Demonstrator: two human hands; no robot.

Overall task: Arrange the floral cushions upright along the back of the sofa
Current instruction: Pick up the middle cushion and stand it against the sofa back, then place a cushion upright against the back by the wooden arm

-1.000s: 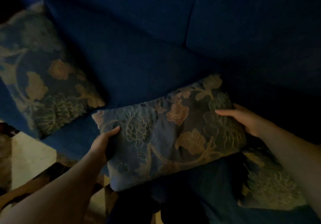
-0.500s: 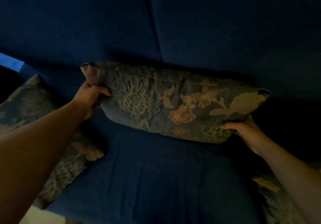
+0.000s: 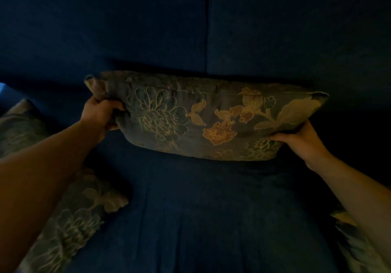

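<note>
Floral cushion point(image 3: 203, 120) stands on its long edge against the far sofa back point(image 3: 148, 29), between both hands. Left hand point(image 3: 101, 115) grip clenched on its left end; right hand point(image 3: 300, 139) grip closed on the lower right corner. Second floral cushion point(image 3: 69, 226) lies near left on the seat point(image 3: 201, 219).

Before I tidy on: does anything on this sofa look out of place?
Yes. Two floral cushions lie apart from the backrest: one flat on the seat at the left, another at the right edge. The held cushion, gripped by left hand and right hand, sits against the backrest.
</note>
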